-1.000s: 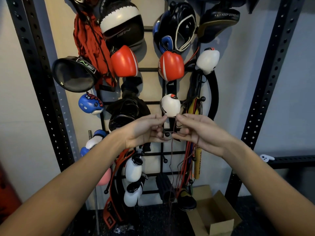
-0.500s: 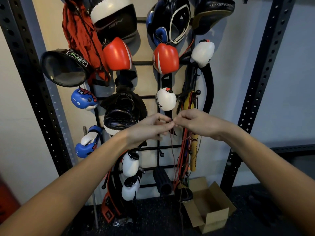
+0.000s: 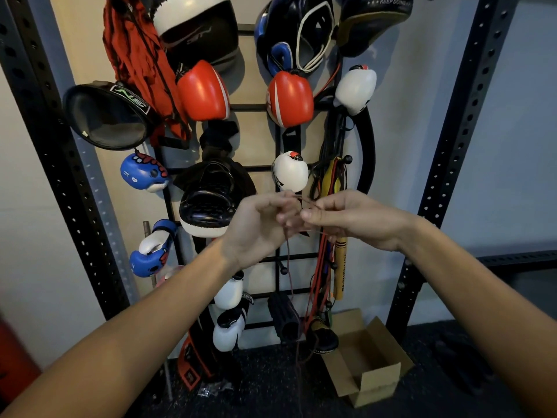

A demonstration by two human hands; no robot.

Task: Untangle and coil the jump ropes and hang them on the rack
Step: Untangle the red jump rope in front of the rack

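A thin dark red jump rope (image 3: 288, 267) hangs from between my two hands down toward the floor. My left hand (image 3: 259, 227) pinches the rope near its top with curled fingers. My right hand (image 3: 355, 218) pinches the same thin cord right beside the left fingertips. Both hands are held in front of the black wire wall rack (image 3: 256, 107). More ropes (image 3: 324, 267), red and black with a yellow handle (image 3: 340, 267), hang from a peg (image 3: 346, 159) on the rack's right side.
The rack holds red boxing gloves (image 3: 202, 92), white gloves (image 3: 291, 173), blue gloves (image 3: 144, 173), black pads and headgear (image 3: 297, 34). Black perforated uprights (image 3: 449, 146) stand on both sides. An open cardboard box (image 3: 367, 363) sits on the dark floor.
The view has tilted slightly. My hands stay together at the rope; the left hand has turned its fingers upward, and the right fingertips have closed in on the cord.
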